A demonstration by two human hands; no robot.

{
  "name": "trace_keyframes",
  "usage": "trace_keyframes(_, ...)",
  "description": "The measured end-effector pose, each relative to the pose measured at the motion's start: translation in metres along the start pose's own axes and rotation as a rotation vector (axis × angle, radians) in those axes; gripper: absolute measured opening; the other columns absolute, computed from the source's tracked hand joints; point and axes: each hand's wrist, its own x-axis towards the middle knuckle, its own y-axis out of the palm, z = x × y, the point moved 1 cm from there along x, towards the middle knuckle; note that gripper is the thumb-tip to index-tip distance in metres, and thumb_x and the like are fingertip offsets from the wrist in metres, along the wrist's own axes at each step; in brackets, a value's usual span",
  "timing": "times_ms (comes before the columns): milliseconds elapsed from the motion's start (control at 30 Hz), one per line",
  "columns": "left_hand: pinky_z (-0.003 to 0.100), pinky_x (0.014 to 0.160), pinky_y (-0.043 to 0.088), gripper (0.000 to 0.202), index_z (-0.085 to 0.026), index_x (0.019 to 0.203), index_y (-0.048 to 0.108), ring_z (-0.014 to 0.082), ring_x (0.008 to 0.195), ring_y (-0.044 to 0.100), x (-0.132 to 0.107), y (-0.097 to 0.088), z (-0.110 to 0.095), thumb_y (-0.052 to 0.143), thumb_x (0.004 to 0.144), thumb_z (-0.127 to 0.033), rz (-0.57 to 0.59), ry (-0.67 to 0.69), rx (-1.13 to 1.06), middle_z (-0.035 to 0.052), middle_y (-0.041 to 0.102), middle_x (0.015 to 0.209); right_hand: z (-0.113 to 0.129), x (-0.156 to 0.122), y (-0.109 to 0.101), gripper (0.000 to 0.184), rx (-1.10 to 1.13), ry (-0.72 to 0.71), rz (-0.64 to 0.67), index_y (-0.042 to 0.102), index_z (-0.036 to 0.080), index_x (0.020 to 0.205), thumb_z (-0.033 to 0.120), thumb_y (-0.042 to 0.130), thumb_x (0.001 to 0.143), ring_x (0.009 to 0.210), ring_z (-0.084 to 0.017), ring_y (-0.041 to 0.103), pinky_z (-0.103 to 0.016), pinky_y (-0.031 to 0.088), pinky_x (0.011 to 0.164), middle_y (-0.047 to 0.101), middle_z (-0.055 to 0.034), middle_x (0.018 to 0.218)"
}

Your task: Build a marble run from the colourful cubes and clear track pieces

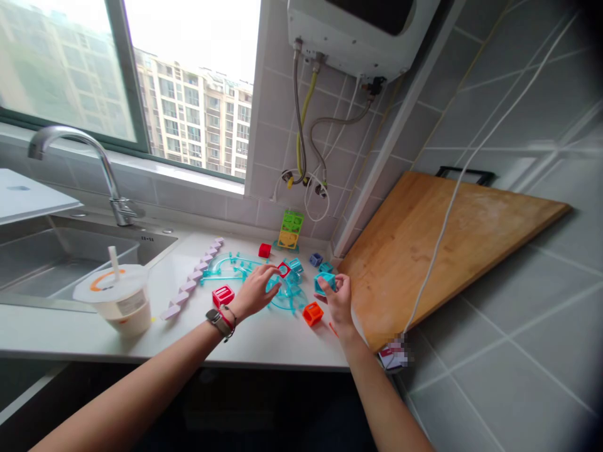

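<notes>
My right hand point(340, 300) is closed around a teal hollow cube block point(324, 284), lifted over the right part of the counter. My left hand point(257, 290) reaches over the clear teal track pieces point(230, 267) with thumb and fingers apart. Its fingertips are at a red block point(283, 270); whether they touch it I cannot tell. Beside that block is another teal block point(295, 266). An orange block point(312, 314) lies between my hands, nearer the front edge. A larger red block point(223, 295) rests left of my left hand.
Against the back wall stands a green and yellow block stack point(289, 230), with a small red block point(264, 250) and a blue-grey block point(315, 258) nearby. White zigzag pieces point(188, 285), a lidded drink cup point(117, 298) and the sink point(94, 251) are left. A wooden board point(438, 245) leans right.
</notes>
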Motion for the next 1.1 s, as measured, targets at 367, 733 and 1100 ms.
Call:
trace_keyframes(367, 0.054, 0.102, 0.05, 0.06, -0.016, 0.136, 0.057, 0.037, 0.126, 0.058, 0.114, 0.07, 0.014, 0.074, 0.088, -0.047, 0.271, -0.305, 0.127, 0.0188, 0.061, 0.136, -0.037, 0.158, 0.032, 0.011, -1.116, 0.144, 0.346, 0.071, 0.018, 0.069, 0.027, 0.077, 0.068, 0.091, -0.031, 0.074, -0.032, 0.057, 0.073, 0.076, -0.0123, 0.081)
trace_keyframes(733, 0.047, 0.092, 0.059, 0.038, -0.017, 0.132, 0.06, 0.0254, 0.11, 0.067, 0.141, 0.1, 0.041, 0.066, 0.099, -0.035, 0.5, -0.347, 0.045, 0.0111, 0.064, 0.131, -0.052, 0.194, 0.061, 0.037, -1.491, -0.062, 0.872, 0.081, 0.029, 0.107, 0.042, 0.084, 0.073, 0.112, -0.025, 0.071, -0.024, 0.051, 0.089, 0.08, -0.0062, 0.11)
trace_keyframes(1100, 0.046, 0.091, 0.059, 0.038, -0.017, 0.132, 0.061, 0.0251, 0.109, 0.067, 0.137, 0.102, 0.046, 0.066, 0.099, -0.035, 0.47, -0.411, 0.052, 0.0109, 0.064, 0.13, -0.042, 0.204, 0.038, 0.02, -1.505, -0.118, 0.682, 0.083, 0.023, 0.083, 0.038, 0.069, 0.083, 0.082, -0.023, 0.073, -0.024, 0.044, 0.065, 0.079, -0.0074, 0.084)
